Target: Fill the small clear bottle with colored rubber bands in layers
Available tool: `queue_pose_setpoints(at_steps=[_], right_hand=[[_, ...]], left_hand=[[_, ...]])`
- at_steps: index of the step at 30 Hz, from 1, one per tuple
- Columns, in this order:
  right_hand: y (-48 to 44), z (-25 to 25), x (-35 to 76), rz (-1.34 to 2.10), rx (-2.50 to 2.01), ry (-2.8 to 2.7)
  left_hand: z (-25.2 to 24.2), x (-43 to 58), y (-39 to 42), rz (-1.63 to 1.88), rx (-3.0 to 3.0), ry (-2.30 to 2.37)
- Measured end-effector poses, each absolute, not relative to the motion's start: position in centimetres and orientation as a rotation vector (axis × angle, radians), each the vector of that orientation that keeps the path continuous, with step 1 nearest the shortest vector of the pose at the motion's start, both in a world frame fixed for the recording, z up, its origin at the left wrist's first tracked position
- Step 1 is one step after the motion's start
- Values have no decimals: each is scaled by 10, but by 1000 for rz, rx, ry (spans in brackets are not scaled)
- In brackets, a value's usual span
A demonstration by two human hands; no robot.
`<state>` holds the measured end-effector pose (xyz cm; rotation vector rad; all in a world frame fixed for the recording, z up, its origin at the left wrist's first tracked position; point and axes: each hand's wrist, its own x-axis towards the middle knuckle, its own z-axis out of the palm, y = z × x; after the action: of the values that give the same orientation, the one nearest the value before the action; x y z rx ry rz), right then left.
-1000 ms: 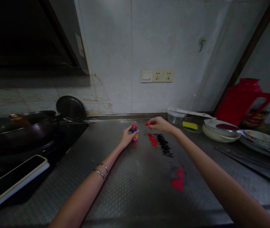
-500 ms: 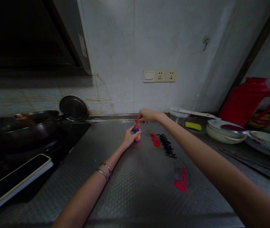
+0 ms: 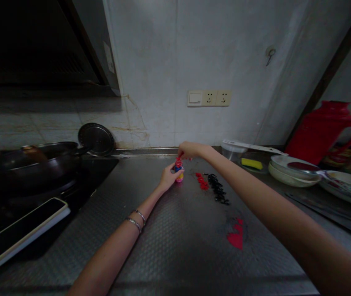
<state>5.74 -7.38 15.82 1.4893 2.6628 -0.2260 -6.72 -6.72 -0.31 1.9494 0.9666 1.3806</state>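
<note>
A small bottle [image 3: 179,174] with a red, blue, yellow and pink surface stands upright on the metal counter. Wrapped round its side is my left hand [image 3: 168,177], closed on it. At the bottle's red top, my right hand [image 3: 190,150] is closed in a pinch, its fingertips at the opening. Small red pieces [image 3: 189,159] show under the right hand's curled fingers; how they are held is partly hidden. To the right lie a row of red pieces [image 3: 202,181] and a longer row of black pieces [image 3: 218,188]. Nearer me is a flat red shape [image 3: 235,237].
On the left are a wok [image 3: 39,164] on the black stove, a round lid [image 3: 96,139] against the wall and a phone [image 3: 21,234]. At right stand a clear tub [image 3: 232,153], a yellow sponge [image 3: 252,164], stacked bowls [image 3: 289,176] and a red thermos jug [image 3: 320,131].
My right fingers have dipped slightly lower at the bottle's top, and red pieces now show more plainly beneath them. My left hand keeps its hold; the view has shifted slightly.
</note>
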Motion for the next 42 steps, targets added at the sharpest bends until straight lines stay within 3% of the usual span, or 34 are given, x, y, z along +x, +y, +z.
queue_pose_setpoints(at_steps=[10, 16, 33, 42], right_hand=[[-71, 155, 68, -321, 1541, 2873], [-82, 140, 80, -83, 1567, 3063], [-85, 127, 54, -161, 1781, 2708], [-95, 124, 105, -99, 1775, 3223]], left_hand=[[-4, -69, -67, 1375, 1977, 944], [-4, -68, -67, 1393, 1967, 948], [-5, -67, -65, 1424, 1952, 956], [-5, -69, -65, 1395, 1974, 912]])
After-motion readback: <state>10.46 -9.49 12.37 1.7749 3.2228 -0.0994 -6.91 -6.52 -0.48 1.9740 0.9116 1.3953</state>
